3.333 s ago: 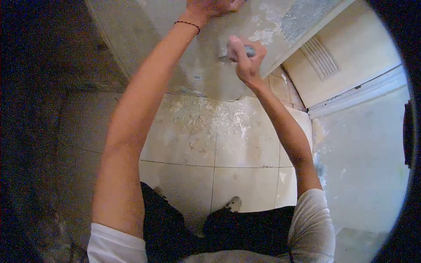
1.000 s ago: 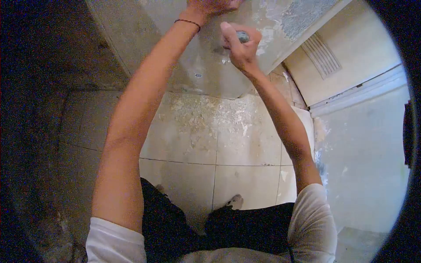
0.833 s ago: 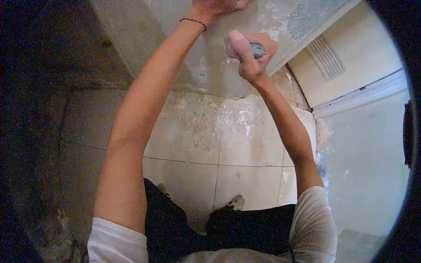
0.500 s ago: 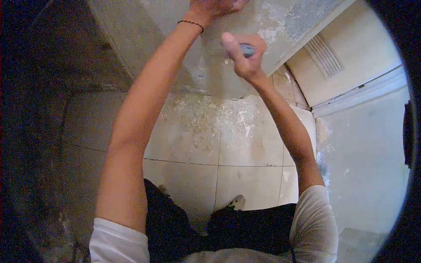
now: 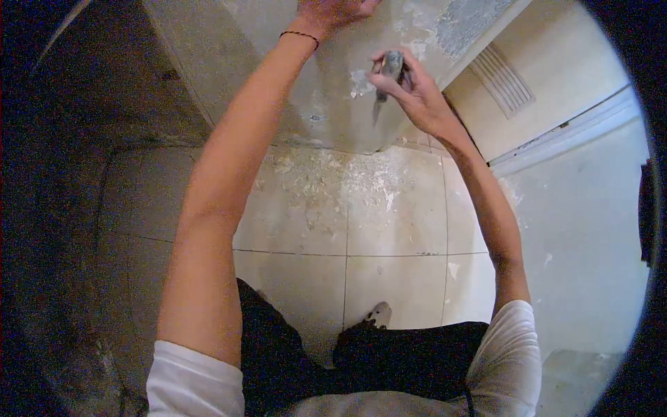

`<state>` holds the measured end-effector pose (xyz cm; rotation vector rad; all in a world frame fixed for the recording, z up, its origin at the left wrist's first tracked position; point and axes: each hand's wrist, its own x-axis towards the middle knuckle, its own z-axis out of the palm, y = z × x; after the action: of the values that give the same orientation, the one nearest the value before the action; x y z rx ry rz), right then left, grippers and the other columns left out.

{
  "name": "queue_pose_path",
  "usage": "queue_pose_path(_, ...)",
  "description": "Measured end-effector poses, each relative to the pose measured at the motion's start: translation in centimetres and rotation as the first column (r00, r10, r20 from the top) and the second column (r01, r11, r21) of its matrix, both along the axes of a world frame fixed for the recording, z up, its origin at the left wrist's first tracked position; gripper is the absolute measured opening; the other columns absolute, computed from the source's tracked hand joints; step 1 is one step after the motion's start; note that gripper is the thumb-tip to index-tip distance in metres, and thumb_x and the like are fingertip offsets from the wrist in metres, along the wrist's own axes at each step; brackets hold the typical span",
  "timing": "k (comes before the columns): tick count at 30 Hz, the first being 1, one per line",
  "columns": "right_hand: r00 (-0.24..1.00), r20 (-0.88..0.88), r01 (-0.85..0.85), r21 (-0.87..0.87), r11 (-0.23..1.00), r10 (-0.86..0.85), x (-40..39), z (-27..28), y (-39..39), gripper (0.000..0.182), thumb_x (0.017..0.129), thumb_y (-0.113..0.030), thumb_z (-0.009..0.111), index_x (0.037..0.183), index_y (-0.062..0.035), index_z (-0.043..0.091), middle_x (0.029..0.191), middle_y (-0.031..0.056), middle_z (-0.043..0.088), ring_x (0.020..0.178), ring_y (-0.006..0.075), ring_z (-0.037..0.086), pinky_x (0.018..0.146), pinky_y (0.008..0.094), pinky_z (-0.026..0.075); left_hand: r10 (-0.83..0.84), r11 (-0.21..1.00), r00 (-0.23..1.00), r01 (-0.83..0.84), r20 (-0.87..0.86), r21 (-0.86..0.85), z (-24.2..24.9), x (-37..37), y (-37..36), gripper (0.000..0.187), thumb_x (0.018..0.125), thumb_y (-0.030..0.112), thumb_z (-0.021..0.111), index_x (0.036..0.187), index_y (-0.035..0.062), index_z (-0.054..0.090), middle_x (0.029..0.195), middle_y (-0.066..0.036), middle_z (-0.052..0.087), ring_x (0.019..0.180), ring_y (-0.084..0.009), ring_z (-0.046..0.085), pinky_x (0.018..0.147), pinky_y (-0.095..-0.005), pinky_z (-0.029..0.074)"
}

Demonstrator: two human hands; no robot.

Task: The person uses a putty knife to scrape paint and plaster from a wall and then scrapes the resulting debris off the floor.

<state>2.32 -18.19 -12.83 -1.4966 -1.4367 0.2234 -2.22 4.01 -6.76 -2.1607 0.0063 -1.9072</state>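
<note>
In my right hand (image 5: 420, 90) is a scraper (image 5: 393, 64), its grey handle upright between my thumb and fingers. The thin blade points down, close to the peeling wall (image 5: 278, 76). My left hand (image 5: 332, 10) rests against the same wall higher up, thumb stretched out, the other fingertips cut off by the top edge of the view. Bare patches of lifted paint (image 5: 476, 24) show on the wall to the upper right of my right hand.
Paint flakes (image 5: 354, 184) litter the tiled floor (image 5: 292, 240) at the foot of the wall. A pale panel with a slatted vent (image 5: 501, 80) stands to the right, beside a bluish wall (image 5: 583, 236). My shoe (image 5: 379, 316) is on the tiles below.
My right hand has shifted slightly right and turned, so the scraper's handle now stands up and its blade points downward. My left hand stays almost in place on the wall.
</note>
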Motion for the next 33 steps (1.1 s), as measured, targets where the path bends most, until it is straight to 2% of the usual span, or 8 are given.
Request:
queue_pose_path(6, 0.997, 0.024, 0.069, -0.057, 0.996, -0.068, 0.5, 0.7, -2.5, 0.022, 0.095, -0.023, 0.073, 0.1, -0.0057, 0.06, 0.082, 0.0042, 0.068, 0.074, 0.0132, 0.067, 0.067, 0.0275, 0.054, -0.027, 1.0, 0.999, 0.027, -0.019, -0.004, -0.2, -0.2, 0.0, 0.084, 0.082, 0.027, 0.058, 0.161, 0.018, 0.029, 0.165, -0.017, 0.022, 0.151, -0.0359, 0.022, 0.124, -0.0577, 0.005)
queue_pose_path(14, 0.892, -0.442, 0.023, 0.26, 0.965, 0.098, 3.4, 1.6, -1.7, 0.025, 0.096, -0.026, 0.072, 0.093, -0.005, 0.06, 0.076, 0.0068, 0.067, 0.061, 0.0131, 0.059, 0.052, 0.0304, 0.047, 0.1, 0.995, 0.995, -0.1, -0.025, 0.028, -2.5, -1.1, 1.9, 0.085, 0.083, 0.03, 0.056, 0.161, 0.0152, 0.026, 0.161, -0.024, 0.022, 0.149, -0.0401, 0.021, 0.122, -0.0609, 0.006)
queue_pose_path(15, 0.854, -0.503, 0.017, 0.281, 0.96, 0.132, 2.4, 2.3, -1.2, 0.022, 0.102, -0.022, 0.064, 0.089, -0.0094, 0.05, 0.064, -0.0033, 0.04, 0.054, 0.0079, 0.036, 0.05, 0.0267, 0.036, 0.147, 0.989, 0.988, -0.147, -0.055, 0.004, -2.5, -1.2, 1.8, 0.083, 0.085, 0.032, 0.053, 0.161, 0.0142, 0.027, 0.161, -0.025, 0.022, 0.149, -0.0399, 0.021, 0.122, -0.0605, 0.006)
queue_pose_path(18, 0.857, -0.455, -0.029, 0.429, 0.903, 0.243, 1.3, 3.5, 0.2, 0.026, 0.099, -0.018, 0.067, 0.08, -0.0089, 0.052, 0.062, -0.0019, 0.045, 0.053, 0.0068, 0.04, 0.05, 0.0252, 0.035, 0.151, 0.988, 0.985, -0.152, -0.079, -0.016, -2.3, -1.3, 1.2, 0.079, 0.088, 0.037, 0.049, 0.16, 0.0127, 0.029, 0.161, -0.025, 0.023, 0.15, -0.0393, 0.021, 0.122, -0.0594, 0.005)
queue_pose_path(24, 0.946, -0.237, 0.322, 0.594, 0.738, -0.222, -1.6, 2.0, 4.3, 0.038, 0.099, -0.024, 0.067, 0.066, -0.0132, 0.05, 0.055, -0.0065, 0.043, 0.046, 0.0048, 0.036, 0.044, 0.0244, 0.029, 0.103, 0.994, 0.993, -0.102, -0.048, 0.029, -2.1, -1.2, 1.4, 0.071, 0.094, 0.041, 0.041, 0.158, 0.0119, 0.035, 0.16, -0.023, 0.028, 0.149, -0.0372, 0.024, 0.123, -0.0562, 0.006)
queue_pose_path(26, 0.934, 0.135, 0.161, 0.668, 0.727, -0.331, 0.9, -0.1, 5.1, 0.029, 0.092, -0.027, 0.075, 0.072, -0.0089, 0.063, 0.06, 0.0011, 0.062, 0.05, 0.0099, 0.053, 0.047, 0.0311, 0.041, 0.087, 0.996, 0.996, -0.086, -0.033, 0.038, -2.2, -1.2, 1.3, 0.069, 0.095, 0.041, 0.04, 0.158, 0.0122, 0.036, 0.16, -0.022, 0.03, 0.149, -0.0367, 0.025, 0.123, -0.0552, 0.007)
queue_pose_path(30, 0.97, -0.224, 0.211, 0.576, 0.79, -0.096, 3.5, -4.0, 7.4, 0.027, 0.086, -0.024, 0.081, 0.071, -0.0083, 0.066, 0.055, 0.0041, 0.059, 0.046, 0.0152, 0.054, 0.048, 0.0306, 0.041, 0.196, 0.981, 0.977, -0.196, -0.078, 0.005, -2.4, -1.3, 1.6, 0.069, 0.095, 0.042, 0.04, 0.157, 0.0126, 0.037, 0.16, -0.021, 0.031, 0.149, -0.0357, 0.026, 0.123, -0.0535, 0.008)
queue_pose_path(33, 0.986, -0.161, 0.141, 0.705, 0.695, -0.037, 1.0, -1.1, 5.9, 0.029, 0.094, -0.008, 0.068, 0.067, -0.0029, 0.06, 0.059, -0.0009, 0.058, 0.053, 0.0092, 0.055, 0.048, 0.0258, 0.041, 0.155, 0.988, 0.986, -0.155, -0.056, 0.007, -2.4, -1.3, 1.4, 0.069, 0.094, 0.041, 0.041, 0.158, 0.0133, 0.036, 0.161, -0.02, 0.03, 0.149, -0.0354, 0.026, 0.123, -0.0534, 0.009)
